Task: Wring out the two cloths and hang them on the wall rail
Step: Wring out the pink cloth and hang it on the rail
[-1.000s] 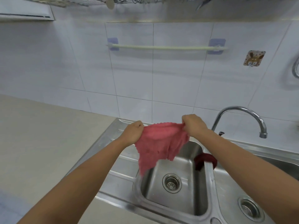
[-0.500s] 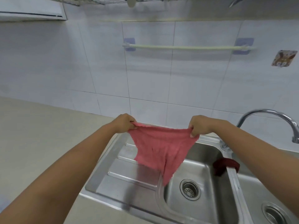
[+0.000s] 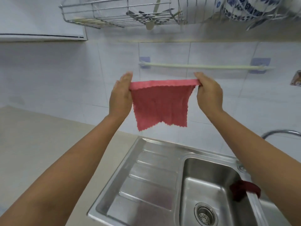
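A pink cloth point(image 3: 160, 105) hangs spread out flat between my two hands, its top edge stretched level. My left hand point(image 3: 121, 95) pinches its top left corner and my right hand point(image 3: 209, 93) pinches its top right corner. The cloth is raised in front of the tiled wall, just below the pale wall rail point(image 3: 203, 67), which is bare. A dark red cloth point(image 3: 244, 190) lies draped over the divider between the two sink basins, at the lower right.
A steel sink point(image 3: 156, 180) with a ribbed drainboard sits below, its drain point(image 3: 205, 214) at the bottom. The tap point(image 3: 281, 132) curves in at the right. A wire dish rack point(image 3: 120, 13) with bowls hangs overhead. A beige counter point(image 3: 48, 136) spreads to the left.
Both hands have lifted the pink cloth from above the sink up toward the rail and pulled it taut and flat. My view has tilted upward, bringing the dish rack into sight.
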